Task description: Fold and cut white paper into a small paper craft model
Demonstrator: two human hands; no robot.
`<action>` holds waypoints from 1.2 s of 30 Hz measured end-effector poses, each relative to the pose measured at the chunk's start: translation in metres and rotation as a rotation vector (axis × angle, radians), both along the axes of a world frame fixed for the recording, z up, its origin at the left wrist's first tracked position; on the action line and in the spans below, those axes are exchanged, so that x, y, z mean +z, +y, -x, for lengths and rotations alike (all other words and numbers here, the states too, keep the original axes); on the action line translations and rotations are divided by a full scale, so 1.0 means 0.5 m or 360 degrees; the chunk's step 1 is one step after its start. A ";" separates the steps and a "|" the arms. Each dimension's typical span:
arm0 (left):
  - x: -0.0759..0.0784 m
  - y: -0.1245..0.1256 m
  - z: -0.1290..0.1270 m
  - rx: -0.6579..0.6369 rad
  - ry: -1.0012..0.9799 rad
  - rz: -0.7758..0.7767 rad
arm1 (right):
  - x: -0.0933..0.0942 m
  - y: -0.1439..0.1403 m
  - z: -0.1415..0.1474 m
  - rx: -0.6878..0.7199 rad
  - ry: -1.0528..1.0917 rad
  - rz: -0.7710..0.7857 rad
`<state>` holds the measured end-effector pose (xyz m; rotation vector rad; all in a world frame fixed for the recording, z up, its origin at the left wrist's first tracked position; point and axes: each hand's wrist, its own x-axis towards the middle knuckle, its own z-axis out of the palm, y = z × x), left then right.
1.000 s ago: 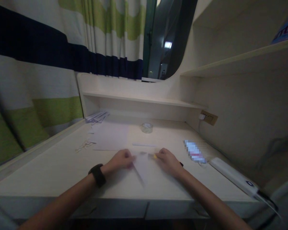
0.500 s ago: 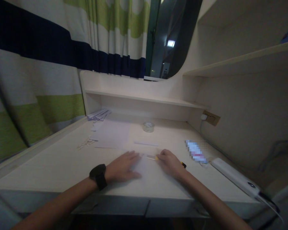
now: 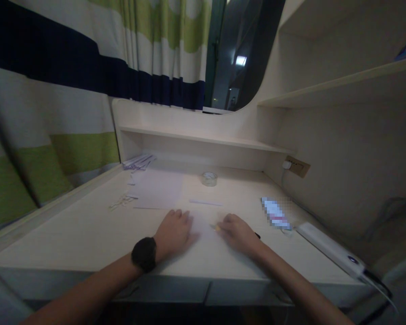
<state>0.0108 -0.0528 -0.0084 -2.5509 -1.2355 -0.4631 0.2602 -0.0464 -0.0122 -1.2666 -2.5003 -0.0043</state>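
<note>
My right hand is closed around a yellow utility knife. Its thin blade points left over a white sheet of paper, and its dark end shows behind the hand. My left hand, with a black watch on the wrist, rests on the left part of that sheet. Its thumb is spread from the fingers, and nothing is in its grasp. The pale paper hardly stands out from the desk, so its edges are hard to make out. A narrow folded paper strip lies just beyond both hands.
A roll of clear tape stands farther back. To the left lie large white paper, a pile of paper strips and small scraps. A phone and a white power strip lie on the right.
My left hand has drawn back to the left and its fingers have bent more. The knife's tip has shifted slightly toward me, the right hand still holding it.
</note>
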 end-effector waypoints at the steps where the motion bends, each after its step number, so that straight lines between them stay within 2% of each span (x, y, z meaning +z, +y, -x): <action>1: 0.003 0.003 -0.003 -0.0038 -0.0008 -0.0003 | 0.000 -0.001 0.000 0.0006 0.0002 -0.0006; 4: 0.005 0.023 -0.013 -0.0335 0.0046 0.0090 | -0.001 0.001 0.001 0.0017 0.0003 -0.0012; 6: -0.003 0.042 -0.017 -0.0441 0.0098 0.0234 | -0.002 0.002 0.002 0.0024 0.0004 -0.0007; 10: -0.027 0.069 -0.020 -0.0342 0.0069 0.0438 | -0.003 0.001 0.000 0.0041 0.0030 0.0016; 15: -0.039 0.067 -0.020 -0.0268 -0.0056 0.0465 | 0.001 -0.010 -0.010 0.0043 0.0066 0.0059; 25: -0.038 0.062 -0.021 -0.0226 -0.0103 0.0480 | 0.018 -0.040 -0.021 0.0015 0.0056 0.0115; 36: -0.023 0.053 -0.021 -0.0246 -0.0135 0.0501 | 0.018 -0.036 -0.017 0.0049 0.0061 0.0122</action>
